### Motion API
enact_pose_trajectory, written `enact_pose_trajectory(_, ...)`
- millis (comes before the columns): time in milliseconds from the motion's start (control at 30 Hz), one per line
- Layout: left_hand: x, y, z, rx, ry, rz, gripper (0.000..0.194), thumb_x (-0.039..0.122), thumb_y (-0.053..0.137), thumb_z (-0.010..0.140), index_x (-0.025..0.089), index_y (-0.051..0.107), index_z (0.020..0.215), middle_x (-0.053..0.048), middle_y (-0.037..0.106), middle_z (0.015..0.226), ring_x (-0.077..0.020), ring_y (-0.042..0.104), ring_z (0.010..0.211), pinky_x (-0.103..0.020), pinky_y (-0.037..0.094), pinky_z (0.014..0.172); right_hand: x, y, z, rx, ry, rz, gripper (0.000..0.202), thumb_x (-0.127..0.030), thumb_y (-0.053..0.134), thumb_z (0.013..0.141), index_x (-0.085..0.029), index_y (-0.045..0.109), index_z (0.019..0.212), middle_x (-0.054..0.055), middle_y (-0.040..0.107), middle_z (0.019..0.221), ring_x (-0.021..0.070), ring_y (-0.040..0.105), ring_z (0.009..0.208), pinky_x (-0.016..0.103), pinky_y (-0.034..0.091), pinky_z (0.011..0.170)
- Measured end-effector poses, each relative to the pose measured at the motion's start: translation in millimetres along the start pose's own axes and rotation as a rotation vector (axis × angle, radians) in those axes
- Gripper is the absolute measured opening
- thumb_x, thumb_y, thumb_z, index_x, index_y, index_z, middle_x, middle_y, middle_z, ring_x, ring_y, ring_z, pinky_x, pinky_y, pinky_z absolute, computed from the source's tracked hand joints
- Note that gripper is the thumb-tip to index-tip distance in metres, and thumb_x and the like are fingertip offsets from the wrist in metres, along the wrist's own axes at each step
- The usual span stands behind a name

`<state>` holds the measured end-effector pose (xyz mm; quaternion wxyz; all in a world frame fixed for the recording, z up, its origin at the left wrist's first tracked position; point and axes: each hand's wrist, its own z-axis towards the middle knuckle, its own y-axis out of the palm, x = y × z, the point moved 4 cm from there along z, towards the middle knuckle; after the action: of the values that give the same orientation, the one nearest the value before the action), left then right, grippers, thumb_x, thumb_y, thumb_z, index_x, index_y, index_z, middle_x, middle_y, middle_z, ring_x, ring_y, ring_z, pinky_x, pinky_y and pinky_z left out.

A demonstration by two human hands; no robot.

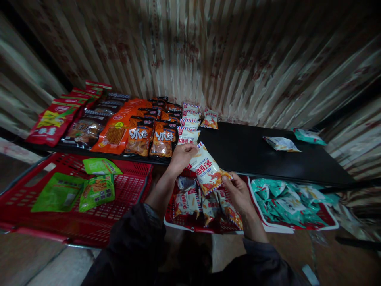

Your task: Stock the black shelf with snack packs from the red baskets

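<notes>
Between my two hands hangs a white snack bag with red lettering, tilted, above the front edge of the black shelf. My left hand pinches its upper left corner. At its lower right corner, my right hand grips the bag between thumb and fingers. Directly below, a red basket holds several bags of the same kind. On the shelf, just beyond my left hand, a column of matching white bags runs to the back, with a single one beside it.
Left on the shelf stand orange-black bags, orange packs, dark packs and red bags. A white pack and a teal pack lie right. Below are a red basket with green bags and a basket of teal packs.
</notes>
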<state>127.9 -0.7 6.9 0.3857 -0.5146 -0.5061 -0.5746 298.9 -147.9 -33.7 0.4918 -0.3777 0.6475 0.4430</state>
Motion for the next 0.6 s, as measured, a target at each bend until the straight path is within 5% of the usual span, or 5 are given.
enact_pose_trajectory(200,3,2.7,-2,-0.011,-0.001,-0.072,0.02,0.032,0.079,0.063,0.015,0.073,0.074,0.0,0.07,0.07,-0.0124,0.06,0.065,-0.023,0.046,0.062,1,0,4,0.067,-0.004,0.078,0.031,-0.045,0.083,0.068,-0.022,0.063,0.075,-0.005,0.067,0.071,0.0117,0.058,0.061,0.023,0.047,0.059)
enact_pose_trajectory(367,7,7.8,-7,-0.098,-0.07,-0.213,0.037,0.036,0.079,0.069,0.018,0.07,0.099,-0.005,0.072,0.089,-0.0153,0.066,0.074,-0.027,0.053,0.066,-9,-8,7,0.307,-0.224,0.164,0.031,-0.045,0.081,0.07,-0.022,0.06,0.073,-0.005,0.067,0.073,0.012,0.058,0.066,0.026,0.048,0.066)
enact_pose_trajectory(500,5,22.1,-18,-0.101,0.009,-0.173,0.034,0.033,0.079,0.071,0.019,0.068,0.1,-0.009,0.069,0.11,-0.0186,0.067,0.091,-0.029,0.055,0.072,-26,-13,-4,0.515,-0.444,-0.082,0.025,-0.042,0.076,0.076,-0.021,0.063,0.079,-0.003,0.066,0.075,0.0129,0.058,0.068,0.027,0.046,0.067)
enact_pose_trajectory(600,2,38.6,-28,-0.237,0.027,-0.164,0.032,0.036,0.075,0.075,0.02,0.069,0.102,-0.008,0.069,0.112,-0.0191,0.065,0.094,-0.029,0.054,0.074,-40,-3,-16,0.482,-0.634,-0.331,0.018,-0.036,0.07,0.081,-0.02,0.063,0.079,0.0,0.066,0.084,0.0157,0.061,0.079,0.03,0.048,0.071)
